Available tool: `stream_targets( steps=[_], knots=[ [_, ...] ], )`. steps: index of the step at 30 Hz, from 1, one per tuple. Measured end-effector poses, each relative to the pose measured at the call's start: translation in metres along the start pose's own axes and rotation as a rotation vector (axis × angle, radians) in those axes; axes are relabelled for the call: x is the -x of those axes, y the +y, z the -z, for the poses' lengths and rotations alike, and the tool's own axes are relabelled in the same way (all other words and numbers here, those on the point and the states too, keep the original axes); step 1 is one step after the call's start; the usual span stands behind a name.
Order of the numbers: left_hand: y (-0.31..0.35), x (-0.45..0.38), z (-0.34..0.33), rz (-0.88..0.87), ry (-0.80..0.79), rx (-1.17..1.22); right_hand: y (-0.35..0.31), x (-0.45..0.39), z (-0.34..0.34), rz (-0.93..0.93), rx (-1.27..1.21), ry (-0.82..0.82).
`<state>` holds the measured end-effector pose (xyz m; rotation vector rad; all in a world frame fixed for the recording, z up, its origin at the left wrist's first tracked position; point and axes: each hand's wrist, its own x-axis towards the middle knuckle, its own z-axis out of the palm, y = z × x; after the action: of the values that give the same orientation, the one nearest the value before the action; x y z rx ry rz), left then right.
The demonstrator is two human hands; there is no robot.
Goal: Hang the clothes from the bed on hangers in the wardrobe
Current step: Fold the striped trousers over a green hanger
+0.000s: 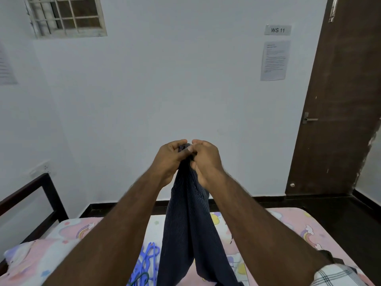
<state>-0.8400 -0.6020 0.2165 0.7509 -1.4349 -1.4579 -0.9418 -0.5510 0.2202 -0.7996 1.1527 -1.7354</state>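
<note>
Hangers (pixel 148 260), blue plastic ones in a small heap, lie on the bed (pixel 288 223) well below your left hand (pixel 172 159) and just left of the hanging cloth. A pillow (pixel 26 259) rests further left, beside the dark bed frame (pixel 49 195). Your left hand is curled round the top of the dark pinstriped garment (pixel 187 223), thumb pressed across the fabric. Your right hand (pixel 206 159) touches the left at the fingertips and pinches the same top edge, so both hands are together and clamped on the cloth. The garment hangs straight down between your forearms, its lower end over the patterned sheet. Right of your right hand stands a brown door (pixel 340 100), with two paper notices (pixel 275 59) on the wall beside it.
</note>
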Motion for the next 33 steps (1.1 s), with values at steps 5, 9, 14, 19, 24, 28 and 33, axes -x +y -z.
stream_targets(
  steps=[5, 9, 14, 19, 24, 28, 33],
  knots=[
    [0.007, -0.002, 0.010, -0.054, 0.028, -0.037, -0.020, 0.010, 0.013, -0.052, -0.166, -0.170],
    [0.024, -0.002, 0.021, -0.038, -0.020, -0.021, -0.036, -0.007, 0.048, 0.150, 0.214, -0.003],
    [0.045, 0.001, 0.029, -0.026, -0.096, 0.007, -0.041, -0.029, 0.093, 0.137, 0.772, -0.228],
    [0.051, 0.001, 0.033, -0.037, -0.087, 0.041, -0.034, -0.027, 0.095, -0.087, 0.620, -0.431],
    [0.050, 0.002, 0.033, -0.064, -0.034, 0.062, -0.020, -0.019, 0.074, 0.069, 0.725, -0.423],
    [0.052, 0.005, 0.041, -0.063, -0.033, 0.026, -0.023, -0.025, 0.076, 0.241, 0.803, -0.247],
    [0.048, 0.008, 0.058, -0.038, -0.034, -0.212, -0.040, -0.027, 0.083, 0.276, 0.809, -0.270]
  ],
)
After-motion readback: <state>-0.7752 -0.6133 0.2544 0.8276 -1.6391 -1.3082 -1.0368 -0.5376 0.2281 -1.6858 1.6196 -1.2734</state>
